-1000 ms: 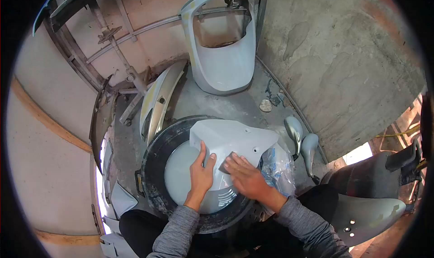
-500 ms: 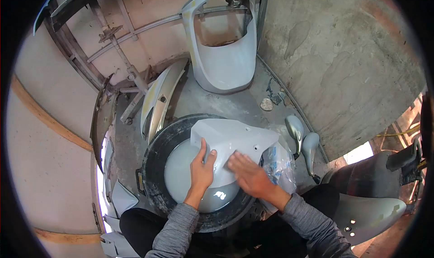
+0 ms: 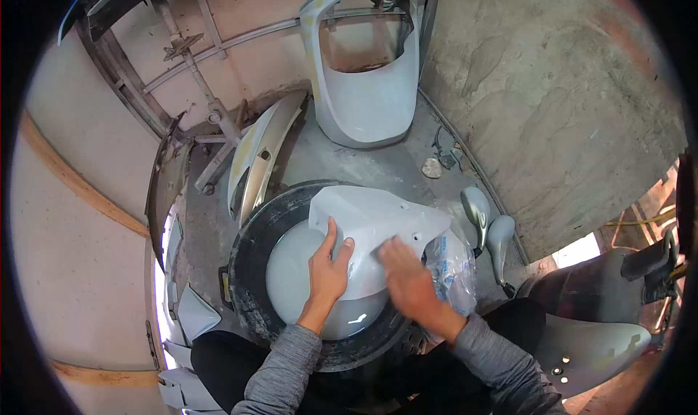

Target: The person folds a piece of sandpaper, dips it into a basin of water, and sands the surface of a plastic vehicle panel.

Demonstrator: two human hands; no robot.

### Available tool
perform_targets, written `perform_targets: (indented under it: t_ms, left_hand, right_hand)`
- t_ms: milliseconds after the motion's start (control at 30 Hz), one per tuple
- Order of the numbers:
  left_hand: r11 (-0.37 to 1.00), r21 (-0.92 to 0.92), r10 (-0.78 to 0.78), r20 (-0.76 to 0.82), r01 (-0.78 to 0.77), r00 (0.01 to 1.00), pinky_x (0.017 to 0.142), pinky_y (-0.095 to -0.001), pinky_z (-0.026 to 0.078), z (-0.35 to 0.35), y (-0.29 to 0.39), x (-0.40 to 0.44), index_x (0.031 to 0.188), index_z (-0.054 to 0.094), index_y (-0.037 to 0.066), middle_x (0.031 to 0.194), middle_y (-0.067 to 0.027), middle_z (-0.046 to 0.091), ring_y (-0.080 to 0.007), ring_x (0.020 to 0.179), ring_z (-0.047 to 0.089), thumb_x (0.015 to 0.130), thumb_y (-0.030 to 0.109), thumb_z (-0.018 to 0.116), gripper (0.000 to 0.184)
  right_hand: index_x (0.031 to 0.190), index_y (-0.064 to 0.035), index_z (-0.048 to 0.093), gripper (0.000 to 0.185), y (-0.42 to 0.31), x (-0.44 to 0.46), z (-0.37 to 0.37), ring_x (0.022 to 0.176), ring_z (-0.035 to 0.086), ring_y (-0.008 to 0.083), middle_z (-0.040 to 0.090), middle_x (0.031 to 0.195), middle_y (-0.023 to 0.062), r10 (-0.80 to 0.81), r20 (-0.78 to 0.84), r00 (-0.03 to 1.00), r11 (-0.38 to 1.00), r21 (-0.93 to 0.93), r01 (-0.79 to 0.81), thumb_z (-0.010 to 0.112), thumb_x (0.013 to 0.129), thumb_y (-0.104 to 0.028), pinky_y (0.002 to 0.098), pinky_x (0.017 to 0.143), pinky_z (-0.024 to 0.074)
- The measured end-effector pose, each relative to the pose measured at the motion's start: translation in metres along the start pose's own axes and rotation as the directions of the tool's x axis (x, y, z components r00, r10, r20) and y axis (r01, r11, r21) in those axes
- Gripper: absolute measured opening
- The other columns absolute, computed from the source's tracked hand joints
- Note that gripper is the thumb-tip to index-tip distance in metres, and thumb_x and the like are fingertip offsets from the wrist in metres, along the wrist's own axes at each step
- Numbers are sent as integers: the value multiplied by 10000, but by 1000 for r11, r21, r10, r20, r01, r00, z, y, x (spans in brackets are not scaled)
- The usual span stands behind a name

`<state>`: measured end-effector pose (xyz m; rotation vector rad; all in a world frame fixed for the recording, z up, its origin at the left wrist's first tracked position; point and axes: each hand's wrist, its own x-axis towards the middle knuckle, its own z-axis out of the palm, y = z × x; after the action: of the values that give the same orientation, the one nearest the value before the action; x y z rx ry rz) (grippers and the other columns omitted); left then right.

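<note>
A white plastic body panel (image 3: 363, 222) with small holes at its right end is tilted over a black tub (image 3: 251, 269) of cloudy water (image 3: 294, 269). My left hand (image 3: 329, 269) grips the panel's left side, thumb and forefinger showing, the other fingers partly hidden. My right hand (image 3: 411, 280) presses on the panel's face right of its middle, fingers together and blurred. Whatever may lie under those fingers is hidden. Beside the right wrist is a clear plastic bag (image 3: 452, 269) with blue print.
A large white fairing (image 3: 371, 102) stands at the back wall. Left of it leans a narrow silver-and-white panel (image 3: 262, 157). Two mirrors (image 3: 476, 208) lie to the right, near a dark cylinder (image 3: 589, 284) and a grey-green painted part (image 3: 592, 349). White pieces (image 3: 196, 313) lie at left.
My right hand has slid a little to the right across the panel, its fingers now more blurred. My left hand keeps its hold. The whole view has shifted slightly.
</note>
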<state>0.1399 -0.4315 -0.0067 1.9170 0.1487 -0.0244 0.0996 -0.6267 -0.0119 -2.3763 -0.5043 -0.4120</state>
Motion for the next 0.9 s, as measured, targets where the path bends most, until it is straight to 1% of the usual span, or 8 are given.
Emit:
perform_targets:
  t_ms: [100, 167, 300, 567, 633, 667, 800, 900]
  left_hand:
    - [996, 13, 85, -40, -85, 996, 1039, -340, 453, 8, -12, 7, 1541, 398, 1, 1328, -318, 630, -308, 1241, 629, 1003, 292, 620, 651]
    - [998, 11, 57, -45, -56, 997, 1038, -339, 453, 9, -16, -2, 1542, 397, 1, 1328, -317, 631, -305, 1239, 630, 1003, 281, 622, 648]
    - [999, -48, -16, 22, 17, 1000, 1042, -341, 451, 2, -9, 8, 1542, 397, 2, 1330, -319, 629, -306, 1241, 629, 1005, 287, 617, 646]
    - [999, 24, 44, -48, -43, 998, 991, -344, 479, 5, -23, 7, 1549, 407, 41, 1239, -316, 675, -281, 1140, 671, 1004, 308, 612, 640]
    - [1000, 10, 3, -34, -3, 999, 985, -347, 482, 5, -10, 5, 1549, 406, 41, 1229, -309, 681, -277, 1128, 674, 1005, 304, 613, 639]
    - [999, -1, -44, -18, 44, 999, 978, -350, 485, 5, -6, -1, 1549, 405, 41, 1219, -302, 687, -274, 1116, 677, 1005, 301, 613, 638]
    - [998, 0, -59, 2, 59, 998, 981, -355, 487, -2, -5, 3, 1557, 397, 54, 1225, -290, 690, -271, 1116, 676, 1007, 296, 612, 638]
    - [990, 49, 134, -87, -130, 987, 988, -358, 484, 12, -37, 7, 1554, 397, 39, 1257, -300, 674, -296, 1147, 673, 1007, 289, 617, 640]
  right_hand:
    - [1304, 63, 630, 388, 38, 1, 9, 1358, 515, 435, 586, 1389, 290, -120, 61, 991, 991, 68, 116, 521, 966, -92, 508, 1148, 399]
    - [1349, 7, 628, 410, 84, 23, 16, 1400, 502, 376, 575, 1438, 232, 180, -48, 983, 978, -100, -184, 560, 952, -70, 483, 1185, 361]
    - [1322, 61, 617, 377, -4, -7, -5, 1360, 518, 427, 575, 1408, 274, -147, 101, 984, 983, 122, 134, 492, 988, -62, 514, 1176, 363]
    - [1270, 97, 610, 397, -9, -9, 8, 1302, 571, 426, 630, 1301, 292, -217, 32, 976, 975, 50, 216, 547, 908, -53, 497, 1120, 442]
    - [1263, 79, 621, 365, 54, 14, 24, 1309, 566, 419, 624, 1323, 269, -172, -80, 982, 965, -214, 152, 542, 937, -64, 490, 1129, 436]
    - [1270, 75, 625, 361, 56, 32, 13, 1301, 569, 426, 628, 1323, 264, 171, -113, 979, 982, -59, -179, 528, 948, -55, 495, 1140, 421]
    - [1259, 103, 626, 374, -14, 4, 4, 1318, 541, 450, 617, 1325, 303, -158, 20, 987, 985, 74, 156, 485, 945, -43, 511, 1150, 392]
    - [1303, 51, 630, 363, 50, 19, 16, 1365, 505, 448, 604, 1374, 267, -24, -71, 997, 999, -24, 22, 524, 975, -63, 519, 1171, 374]
